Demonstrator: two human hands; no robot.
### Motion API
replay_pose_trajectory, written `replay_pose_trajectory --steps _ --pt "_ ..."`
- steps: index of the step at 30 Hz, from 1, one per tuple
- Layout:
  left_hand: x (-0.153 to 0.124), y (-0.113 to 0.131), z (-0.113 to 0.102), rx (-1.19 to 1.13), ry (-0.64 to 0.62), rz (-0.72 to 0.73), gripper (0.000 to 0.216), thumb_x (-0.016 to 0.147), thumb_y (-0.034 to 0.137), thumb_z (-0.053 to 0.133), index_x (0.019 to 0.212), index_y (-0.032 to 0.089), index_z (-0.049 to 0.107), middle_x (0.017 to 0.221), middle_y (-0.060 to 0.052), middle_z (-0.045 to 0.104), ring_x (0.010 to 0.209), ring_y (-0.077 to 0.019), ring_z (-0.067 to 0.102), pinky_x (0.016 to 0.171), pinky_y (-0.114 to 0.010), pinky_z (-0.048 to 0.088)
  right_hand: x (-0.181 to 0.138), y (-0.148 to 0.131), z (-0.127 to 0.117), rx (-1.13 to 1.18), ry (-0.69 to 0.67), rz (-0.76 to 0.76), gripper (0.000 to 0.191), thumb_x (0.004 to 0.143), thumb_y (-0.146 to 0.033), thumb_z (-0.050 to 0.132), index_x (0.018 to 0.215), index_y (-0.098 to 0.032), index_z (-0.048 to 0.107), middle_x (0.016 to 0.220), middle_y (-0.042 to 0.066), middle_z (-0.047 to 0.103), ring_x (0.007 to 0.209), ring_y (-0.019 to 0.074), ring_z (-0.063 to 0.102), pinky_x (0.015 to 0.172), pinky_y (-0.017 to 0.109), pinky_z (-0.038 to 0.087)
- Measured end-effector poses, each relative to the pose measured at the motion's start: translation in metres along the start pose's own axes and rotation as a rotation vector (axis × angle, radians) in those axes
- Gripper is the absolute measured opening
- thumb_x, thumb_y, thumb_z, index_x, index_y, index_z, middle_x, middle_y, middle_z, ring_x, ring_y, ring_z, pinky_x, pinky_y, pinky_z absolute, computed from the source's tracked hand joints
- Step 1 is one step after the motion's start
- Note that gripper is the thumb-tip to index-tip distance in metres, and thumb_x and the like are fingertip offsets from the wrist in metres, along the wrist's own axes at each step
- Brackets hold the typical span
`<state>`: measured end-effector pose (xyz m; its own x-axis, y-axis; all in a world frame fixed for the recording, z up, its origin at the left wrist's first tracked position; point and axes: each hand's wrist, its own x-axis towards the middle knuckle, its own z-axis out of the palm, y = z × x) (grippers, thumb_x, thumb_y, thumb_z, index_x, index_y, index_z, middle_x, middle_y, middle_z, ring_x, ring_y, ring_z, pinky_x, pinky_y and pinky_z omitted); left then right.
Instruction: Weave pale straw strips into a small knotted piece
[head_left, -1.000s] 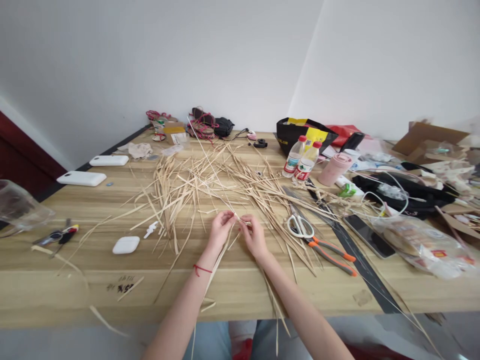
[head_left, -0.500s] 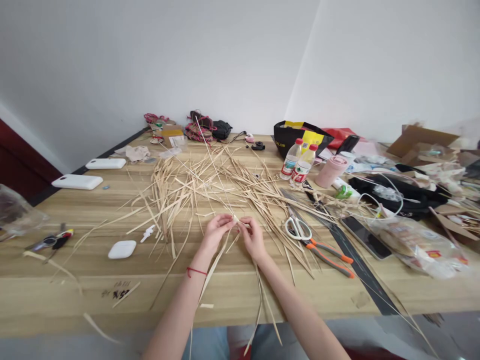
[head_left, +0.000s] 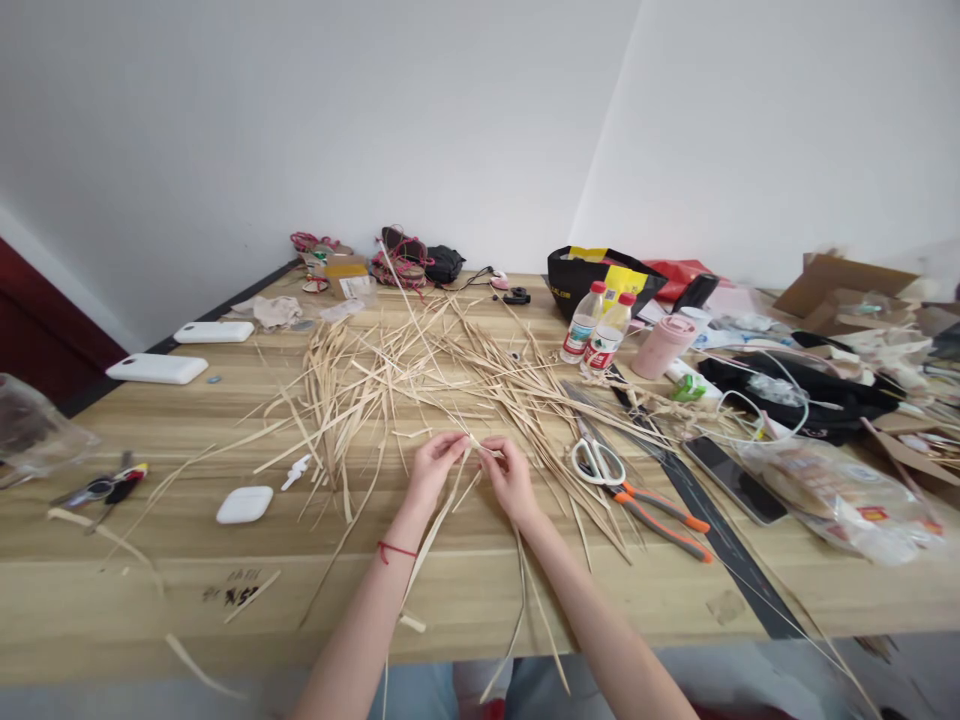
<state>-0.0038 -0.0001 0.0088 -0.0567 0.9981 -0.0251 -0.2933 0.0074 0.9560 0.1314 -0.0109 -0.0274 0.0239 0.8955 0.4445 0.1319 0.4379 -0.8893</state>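
Head view: both hands at the straw pile (head_left: 420, 370).
Left hand (head_left: 433, 466): pinching straw strips (head_left: 474, 447).
Right hand (head_left: 510, 476): pinching too.
Change: trailing ends swing lower; hands hardly shift.

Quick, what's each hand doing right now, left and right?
Left hand: closed, pinching the straw strips at the point where they meet.
Right hand: closed, pinching the same straw strips from the other side.

Bright, even daylight, soft faint shadows, wide-angle bending at edges, right edge slightly blurred
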Motion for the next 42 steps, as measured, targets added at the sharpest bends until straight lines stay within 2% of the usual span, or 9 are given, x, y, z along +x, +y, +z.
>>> replay_pose_trajectory --steps 7,13,17,21,23,34,42 --pt "0.0 -0.002 0.001 0.031 -0.018 0.032 0.024 0.06 0.036 0.076 0.069 0.015 0.066 0.063 0.001 0.059 0.058 -0.0093 0.049 0.056 -0.019 0.04 0.001 -0.006 -0.007 -0.131 -0.096 -0.102 0.012 0.086 -0.025 0.048 0.094 -0.022 0.056 0.095 0.008 0.061 0.089 0.0195 0.06 0.077 0.036 0.052" --pt "0.0 -0.002 0.002 0.069 -0.059 0.062 0.024 0.062 0.037 0.075 0.067 0.015 0.066 0.058 0.002 0.057 0.055 -0.0097 0.048 0.054 -0.02 0.039 0.0 -0.006 -0.007 -0.128 -0.073 -0.08 0.018 0.086 -0.026 0.048 0.1 -0.021 0.058 0.095 0.008 0.063 0.087 0.0196 0.061 0.076 0.036 0.053" --pt "0.0 -0.005 0.001 0.098 -0.046 0.08 0.022 0.064 0.036 0.073 0.071 0.015 0.068 0.064 -0.001 0.063 0.059 -0.0116 0.053 0.059 -0.022 0.043 0.001 -0.007 -0.005 -0.076 -0.046 -0.043 0.027 0.086 -0.029 0.049 0.111 -0.024 0.058 0.101 0.008 0.062 0.091 0.0201 0.061 0.076 0.035 0.054" --pt "0.0 -0.008 0.001 0.05 -0.08 0.032 0.022 0.062 0.029 0.075 0.079 0.015 0.07 0.083 -0.006 0.07 0.077 -0.016 0.062 0.075 -0.027 0.048 0.004 -0.013 -0.007 -0.041 -0.044 -0.048 0.026 0.087 -0.03 0.049 0.109 -0.025 0.061 0.103 0.008 0.063 0.094 0.021 0.061 0.071 0.033 0.055" --pt "-0.001 -0.008 0.001 0.014 -0.094 0.005 0.024 0.059 0.024 0.077 0.08 0.015 0.07 0.086 -0.006 0.07 0.081 -0.0171 0.063 0.079 -0.03 0.049 0.006 -0.015 -0.009 -0.03 -0.042 -0.045 0.026 0.086 -0.03 0.05 0.108 -0.025 0.062 0.101 0.008 0.063 0.092 0.021 0.061 0.068 0.032 0.056" --pt "-0.003 0.002 0.0 -0.014 -0.162 0.0 0.031 0.058 0.021 0.078 0.086 0.013 0.065 0.078 -0.005 0.068 0.074 -0.0183 0.065 0.07 -0.033 0.056 0.006 -0.008 -0.007 0.056 -0.022 0.007 0.023 0.083 -0.033 0.055 0.101 -0.023 0.066 0.097 0.008 0.065 0.087 0.021 0.063 0.063 0.03 0.056" --pt "-0.002 0.003 -0.003 0.032 -0.229 -0.01 0.034 0.063 0.024 0.075 0.091 0.013 0.061 0.076 -0.004 0.067 0.073 -0.0177 0.065 0.071 -0.034 0.056 0.007 -0.005 -0.005 0.12 -0.026 0.049 0.021 0.083 -0.032 0.056 0.099 -0.023 0.066 0.096 0.007 0.064 0.086 0.0205 0.062 0.065 0.03 0.055"
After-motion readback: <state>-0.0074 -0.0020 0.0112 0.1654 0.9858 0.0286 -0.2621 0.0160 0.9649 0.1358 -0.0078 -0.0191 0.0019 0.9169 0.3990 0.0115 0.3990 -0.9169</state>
